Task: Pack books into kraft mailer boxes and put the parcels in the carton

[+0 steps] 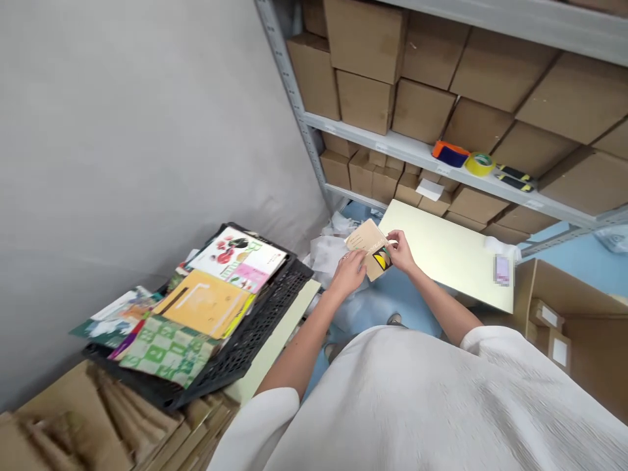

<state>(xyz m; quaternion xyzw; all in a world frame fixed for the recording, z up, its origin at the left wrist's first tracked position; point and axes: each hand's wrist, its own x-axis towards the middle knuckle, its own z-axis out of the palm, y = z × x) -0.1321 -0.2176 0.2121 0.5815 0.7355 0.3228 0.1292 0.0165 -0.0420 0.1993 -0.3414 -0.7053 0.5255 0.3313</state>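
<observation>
A tan book point(367, 243) with a black, yellow and green design on its cover is held up in front of me, over the floor. My left hand point(349, 271) grips its lower left edge, fingers lying across the cover. At the right edge of the book, my right hand point(401, 252) is closed in a pinch on a small white strip point(392, 242); whether it is paper or film I cannot tell. Crumpled white wrapping point(328, 255) lies beyond and below my left hand.
To the left, a black plastic crate point(267, 320) holds several books and stands above stacked flat cardboard point(98, 412). A pale tabletop point(441, 252) is at right, by an open carton point(583, 281). Metal shelves point(353, 131) behind carry brown boxes, yellow tape point(479, 164) and cutters point(514, 176).
</observation>
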